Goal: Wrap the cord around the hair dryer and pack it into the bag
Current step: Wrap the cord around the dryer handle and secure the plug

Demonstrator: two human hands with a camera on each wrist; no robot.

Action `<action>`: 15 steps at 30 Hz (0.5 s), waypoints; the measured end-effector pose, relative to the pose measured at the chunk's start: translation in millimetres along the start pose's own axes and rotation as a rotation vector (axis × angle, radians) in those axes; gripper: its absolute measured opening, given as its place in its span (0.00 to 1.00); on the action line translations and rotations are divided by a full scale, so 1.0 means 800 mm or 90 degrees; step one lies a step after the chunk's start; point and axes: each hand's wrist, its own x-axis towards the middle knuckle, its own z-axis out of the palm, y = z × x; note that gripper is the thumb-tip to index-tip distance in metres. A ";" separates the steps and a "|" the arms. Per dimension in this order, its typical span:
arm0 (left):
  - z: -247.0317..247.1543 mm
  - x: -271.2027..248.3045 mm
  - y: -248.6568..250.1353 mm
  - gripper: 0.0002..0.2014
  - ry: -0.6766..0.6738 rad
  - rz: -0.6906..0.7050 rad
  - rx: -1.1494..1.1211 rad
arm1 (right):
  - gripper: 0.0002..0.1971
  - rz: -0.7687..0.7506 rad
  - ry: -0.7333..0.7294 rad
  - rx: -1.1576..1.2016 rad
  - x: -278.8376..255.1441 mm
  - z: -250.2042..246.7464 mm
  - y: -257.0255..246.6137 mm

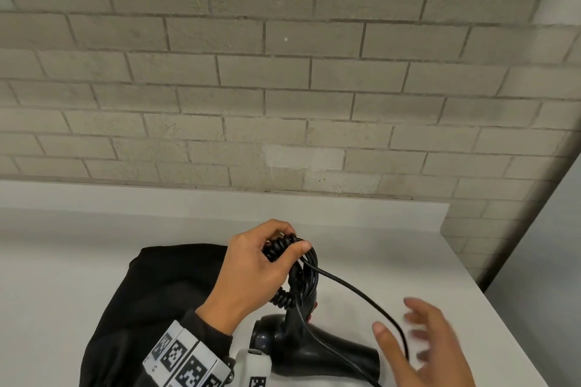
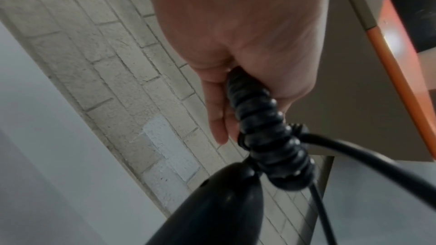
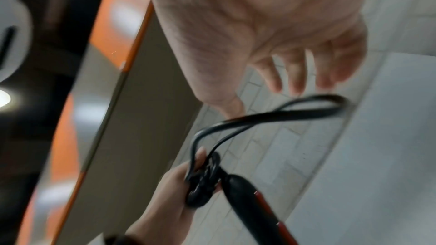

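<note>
A black hair dryer (image 1: 314, 342) stands on the white counter with its handle pointing up, seen also as the hair dryer (image 2: 212, 208) and the hair dryer (image 3: 250, 193) in the wrist views. My left hand (image 1: 261, 267) grips the top of the handle together with the coiled part of the black cord (image 1: 279, 247) and several wound loops. A loose length of cord (image 1: 361, 295) runs from that grip down to the right. My right hand (image 1: 421, 342) hovers beside the barrel, fingers spread and blurred, holding nothing; the cord (image 3: 283, 115) loops just below its fingers. A black bag (image 1: 157, 302) lies left of the dryer.
The white counter (image 1: 94, 229) ends at a grey brick wall (image 1: 283, 72) behind and at a front-right edge (image 1: 509, 324) near my right hand. An orange-edged panel (image 2: 401, 74) shows in the wrist views.
</note>
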 end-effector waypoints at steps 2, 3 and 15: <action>0.003 -0.002 0.002 0.07 0.002 -0.002 -0.009 | 0.20 -0.170 0.121 -0.023 -0.019 0.010 -0.027; 0.004 -0.003 0.003 0.07 0.002 -0.007 -0.024 | 0.17 -0.224 0.128 0.001 -0.030 0.017 -0.041; 0.001 -0.008 0.004 0.06 -0.014 0.015 -0.023 | 0.08 -0.001 -0.395 0.179 -0.044 0.031 -0.074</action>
